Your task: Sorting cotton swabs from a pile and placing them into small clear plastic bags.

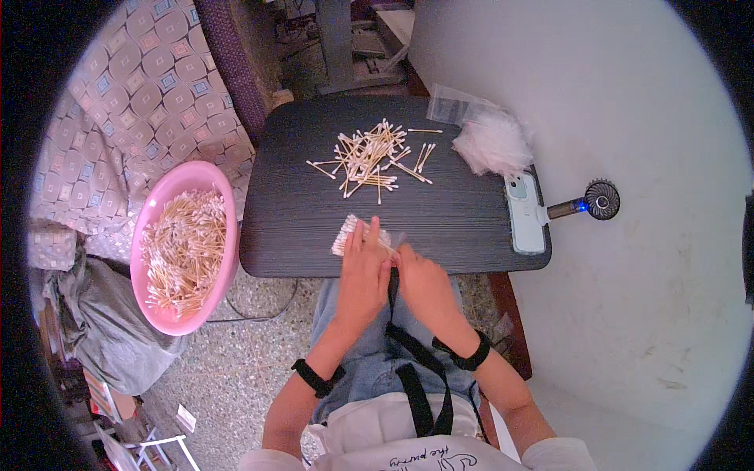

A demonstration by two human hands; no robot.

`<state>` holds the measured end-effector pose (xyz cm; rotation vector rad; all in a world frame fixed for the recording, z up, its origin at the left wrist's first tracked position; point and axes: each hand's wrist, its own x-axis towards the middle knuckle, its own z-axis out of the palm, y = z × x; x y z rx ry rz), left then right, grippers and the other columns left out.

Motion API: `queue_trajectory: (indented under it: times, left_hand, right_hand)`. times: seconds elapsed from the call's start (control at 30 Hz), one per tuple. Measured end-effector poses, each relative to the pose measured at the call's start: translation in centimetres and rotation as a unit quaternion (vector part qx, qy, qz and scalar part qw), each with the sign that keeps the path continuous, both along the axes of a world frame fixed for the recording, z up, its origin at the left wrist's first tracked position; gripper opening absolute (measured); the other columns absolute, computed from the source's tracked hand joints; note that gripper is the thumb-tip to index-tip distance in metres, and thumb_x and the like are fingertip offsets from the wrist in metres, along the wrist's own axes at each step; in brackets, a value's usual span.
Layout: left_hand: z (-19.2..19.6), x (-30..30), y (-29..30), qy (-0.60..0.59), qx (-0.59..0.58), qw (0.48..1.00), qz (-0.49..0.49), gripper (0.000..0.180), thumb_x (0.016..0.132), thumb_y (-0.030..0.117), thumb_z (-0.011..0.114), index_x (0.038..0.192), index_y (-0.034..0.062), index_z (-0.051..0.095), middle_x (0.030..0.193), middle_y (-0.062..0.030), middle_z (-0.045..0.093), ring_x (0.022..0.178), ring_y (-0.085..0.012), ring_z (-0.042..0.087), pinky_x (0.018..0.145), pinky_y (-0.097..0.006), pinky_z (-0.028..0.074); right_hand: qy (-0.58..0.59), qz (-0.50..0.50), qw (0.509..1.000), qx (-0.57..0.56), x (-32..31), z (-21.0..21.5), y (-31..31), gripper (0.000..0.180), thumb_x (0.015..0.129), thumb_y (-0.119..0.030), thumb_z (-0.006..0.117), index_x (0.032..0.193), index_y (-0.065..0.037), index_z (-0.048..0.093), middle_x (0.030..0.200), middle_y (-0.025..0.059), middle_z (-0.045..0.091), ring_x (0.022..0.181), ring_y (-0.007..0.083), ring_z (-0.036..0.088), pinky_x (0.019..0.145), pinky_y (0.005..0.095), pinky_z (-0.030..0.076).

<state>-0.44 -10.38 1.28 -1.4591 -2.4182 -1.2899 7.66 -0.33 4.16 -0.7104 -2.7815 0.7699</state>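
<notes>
left hand (363,271): pressing down on a bundle of cotton swabs (351,233) at the table's (298,212) near edge, fingers closed over it.
right hand (418,276): pinching the bundle's right end, maybe a clear bag; cannot tell.
step: judging, bundling swabs.
next: likely needs ends held aligned.
mid-table: loose swabs (373,157) lying scattered.
far right corner: clear bags (493,141).
left, off table: pink basin (185,245) holding swabs.

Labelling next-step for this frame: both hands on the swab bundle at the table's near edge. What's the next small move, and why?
Probably slide the bundle of cotton swabs further into the small clear bag. The left hand lies over the bundle, the right hand pinches at its end where clear film shows, and white tips stick out beyond the left fingers. How far in it sits is hard to tell.
</notes>
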Motion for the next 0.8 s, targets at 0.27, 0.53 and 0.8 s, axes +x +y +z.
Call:
queue_trajectory:
  times: [0.27,0.53,0.8]
  left_hand:
    - [0.1,0.0,-0.2,0.046,-0.038,0.997,-0.040,0.021,0.092,0.012,0.041,0.105,-0.0010,0.050,0.144,-0.0205,0.032,0.134,-0.0398,0.027,0.110,-0.051,0.018]
    - [0.7,-0.4,-0.1,0.012,-0.036,0.999,-0.037,0.020,0.092,0.008,0.039,0.106,-0.0034,0.047,0.140,-0.0200,0.037,0.129,-0.0383,0.034,0.109,-0.047,0.024]
    - [0.4,-0.8,0.0,-0.006,-0.031,0.998,-0.057,0.018,0.092,0.008,0.039,0.105,-0.0031,0.046,0.139,-0.0194,0.039,0.130,-0.0371,0.035,0.110,-0.045,0.022]
  right_hand:
    - [0.036,-0.027,0.997,-0.062,-1.1,-1.3,0.5,0.017,0.093,-0.018,0.044,0.092,-0.001,0.045,0.073,0.0260,0.059,0.069,0.0447,0.059,0.060,0.0529,0.046]
    - [-0.001,-0.066,0.997,-0.033,-2.3,-0.2,0.1,0.019,0.090,-0.021,0.048,0.094,-0.002,0.047,0.083,0.0208,0.063,0.074,0.0393,0.062,0.062,0.0475,0.050]
    - [0.123,-0.021,0.992,0.002,-0.5,-0.7,0.9,0.019,0.089,-0.015,0.052,0.083,0.001,0.057,0.081,0.0204,0.060,0.075,0.0396,0.059,0.065,0.0466,0.047]
